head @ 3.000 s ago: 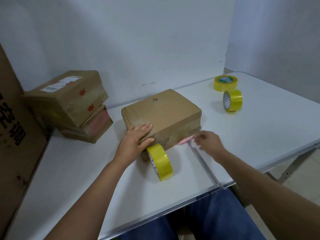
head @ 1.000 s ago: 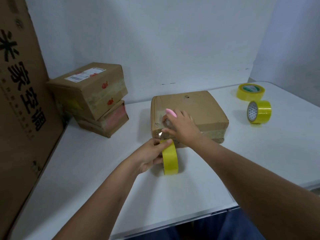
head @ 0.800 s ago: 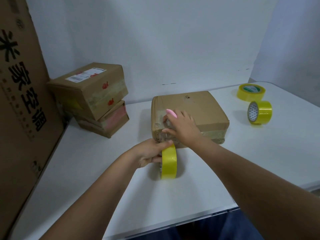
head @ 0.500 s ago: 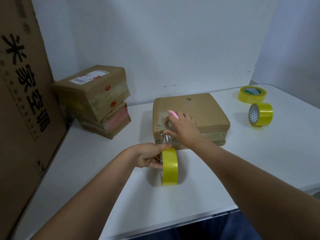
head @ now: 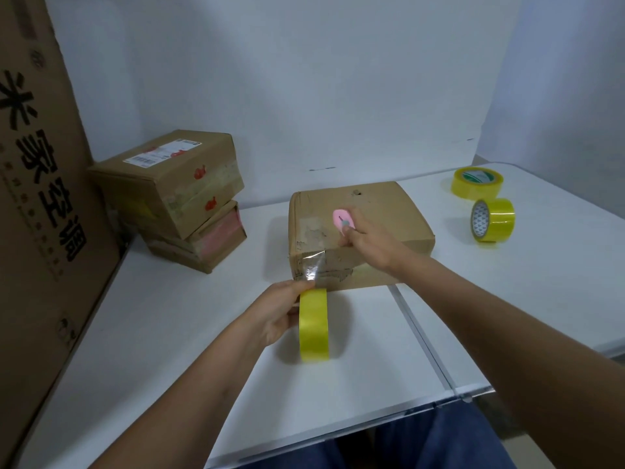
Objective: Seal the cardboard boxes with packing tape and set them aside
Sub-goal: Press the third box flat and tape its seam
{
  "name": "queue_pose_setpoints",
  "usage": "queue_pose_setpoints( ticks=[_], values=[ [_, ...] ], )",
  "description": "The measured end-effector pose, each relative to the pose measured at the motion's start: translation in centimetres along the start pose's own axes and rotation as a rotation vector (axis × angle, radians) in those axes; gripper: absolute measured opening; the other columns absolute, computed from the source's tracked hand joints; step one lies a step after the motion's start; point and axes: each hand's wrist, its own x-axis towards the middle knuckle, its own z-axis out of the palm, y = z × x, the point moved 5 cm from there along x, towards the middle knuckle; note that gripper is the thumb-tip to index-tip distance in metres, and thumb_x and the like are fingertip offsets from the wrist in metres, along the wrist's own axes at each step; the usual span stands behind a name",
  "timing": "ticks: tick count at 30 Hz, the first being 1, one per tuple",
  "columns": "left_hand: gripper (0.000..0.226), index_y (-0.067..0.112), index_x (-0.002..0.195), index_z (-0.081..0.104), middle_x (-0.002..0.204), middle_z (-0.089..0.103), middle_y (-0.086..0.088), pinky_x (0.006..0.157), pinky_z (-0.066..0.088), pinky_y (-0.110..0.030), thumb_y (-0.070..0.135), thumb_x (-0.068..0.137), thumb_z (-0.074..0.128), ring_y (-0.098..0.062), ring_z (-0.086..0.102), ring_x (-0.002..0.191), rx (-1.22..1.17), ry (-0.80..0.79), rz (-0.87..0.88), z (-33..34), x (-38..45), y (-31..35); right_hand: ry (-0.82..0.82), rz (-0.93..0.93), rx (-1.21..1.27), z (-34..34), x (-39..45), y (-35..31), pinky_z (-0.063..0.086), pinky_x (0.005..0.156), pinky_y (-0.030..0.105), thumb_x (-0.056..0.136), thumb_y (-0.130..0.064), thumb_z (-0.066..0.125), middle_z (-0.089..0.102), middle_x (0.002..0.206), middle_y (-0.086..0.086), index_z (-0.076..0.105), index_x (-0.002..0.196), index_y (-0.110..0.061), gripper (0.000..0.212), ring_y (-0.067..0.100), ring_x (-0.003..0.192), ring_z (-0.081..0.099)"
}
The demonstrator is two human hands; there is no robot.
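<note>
Centrally, a flat brown cardboard box [head: 358,231] lies on the white table [head: 169,350]; its top shows a small hole near the far edge and torn, pale patches where old tape was stripped. Clear tape [head: 313,269] runs from the box's near left corner down to a yellow tape roll [head: 314,324], which stands on edge just in front of the box. The left hand [head: 274,314] grips this roll, fingers curled round its side and thumb on top by the tape. The right hand [head: 370,243] rests over the box's near top edge, fingers curled round a small pink cutter [head: 341,221] whose tip points away. Left of the box, well apart, two taped boxes [head: 176,194] sit stacked beside a tall printed carton [head: 37,198]. Right of the box, two more yellow rolls [head: 487,204] rest on the table, one flat, one on edge.
</note>
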Motion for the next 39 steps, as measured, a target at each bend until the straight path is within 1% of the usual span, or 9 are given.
queue_pose_setpoints(
  ticks=[7,16,20,25,29,32,35,37,39],
  values=[
    [0.028,0.003,0.117,0.064,0.098,0.066,-0.016,0.093,0.052,-0.043,0.020,0.095,0.060,-0.028,0.063,0.091,-0.025,0.019,0.008,0.3,0.1,-0.1,-0.089,-0.091,-0.235,1.2,-0.6,-0.3,0.033,0.060,0.025,0.101,-0.029,0.044,0.057,0.094,-0.001,0.055,0.108,-0.021,0.016,0.020,0.085,0.053],
    [0.040,0.000,0.118,0.065,0.096,0.067,-0.015,0.096,0.051,-0.047,0.026,0.088,0.070,-0.029,0.063,0.089,-0.008,0.025,0.000,0.2,0.6,-0.2,-0.214,-0.229,-0.697,3.4,-0.5,-2.6,0.034,0.090,0.041,0.098,-0.030,0.047,0.059,0.095,-0.001,0.062,0.101,-0.020,0.019,0.021,0.097,0.050],
    [0.039,0.001,0.117,0.066,0.095,0.066,-0.014,0.096,0.050,-0.047,0.025,0.086,0.071,-0.028,0.063,0.089,0.005,0.008,0.011,0.4,0.4,0.0,-0.229,-0.274,-0.842,4.7,0.0,-2.5,0.032,0.089,0.043,0.100,-0.033,0.042,0.061,0.101,0.000,0.058,0.101,-0.021,0.019,0.020,0.107,0.048],
    [0.033,0.006,0.111,0.068,0.094,0.065,-0.013,0.096,0.050,-0.046,0.025,0.084,0.074,-0.027,0.061,0.089,0.021,-0.010,0.020,0.4,0.2,0.2,-0.266,-0.280,-0.890,5.1,0.3,-2.2,0.032,0.085,0.039,0.101,-0.031,0.040,0.060,0.100,0.004,0.058,0.098,-0.018,0.022,0.022,0.105,0.047],
    [0.035,0.004,0.112,0.068,0.095,0.067,-0.015,0.090,0.053,-0.044,0.028,0.087,0.072,-0.028,0.063,0.088,0.029,-0.015,0.021,0.4,0.1,0.3,-0.343,-0.230,-0.777,4.4,0.1,-2.2,0.044,0.071,0.033,0.094,-0.019,0.044,0.053,0.081,0.009,0.052,0.074,-0.016,0.021,0.027,0.096,0.054],
    [0.028,0.003,0.114,0.065,0.096,0.065,-0.016,0.078,0.054,-0.037,0.020,0.092,0.063,-0.028,0.062,0.089,0.026,0.000,0.019,0.1,0.0,0.3,-0.389,-0.160,-0.725,3.5,-0.1,-1.6,0.052,0.070,0.035,0.086,-0.035,0.041,0.050,0.073,0.006,0.053,0.072,-0.014,0.027,0.028,0.089,0.059],
    [0.013,0.010,0.100,0.066,0.089,0.067,-0.011,0.067,0.054,-0.030,0.019,0.092,0.063,-0.024,0.064,0.080,0.041,-0.011,0.027,0.1,-0.1,0.2,-0.256,-0.191,-0.583,2.3,0.0,-1.5,0.044,0.057,0.030,0.087,-0.041,0.042,0.053,0.069,0.000,0.049,0.074,-0.021,0.024,0.024,0.072,0.055],
    [0.008,0.012,0.094,0.067,0.079,0.068,-0.005,0.058,0.054,-0.024,0.019,0.093,0.062,-0.018,0.065,0.069,0.049,-0.014,0.031,0.2,-0.2,0.3,-0.026,-0.243,-0.440,0.8,0.1,-1.6,0.045,0.056,0.030,0.098,-0.036,0.043,0.057,0.075,-0.002,0.053,0.094,-0.026,0.015,0.021,0.069,0.058],
    [0.009,0.013,0.094,0.067,0.076,0.068,-0.003,0.055,0.053,-0.023,0.019,0.095,0.059,-0.016,0.065,0.067,0.055,-0.012,0.029,0.3,-0.2,0.6,0.165,-0.233,-0.352,-0.7,0.6,-1.1,0.050,0.063,0.033,0.100,-0.043,0.040,0.060,0.088,0.000,0.059,0.114,-0.025,0.030,0.018,0.077,0.059]
  ],
)
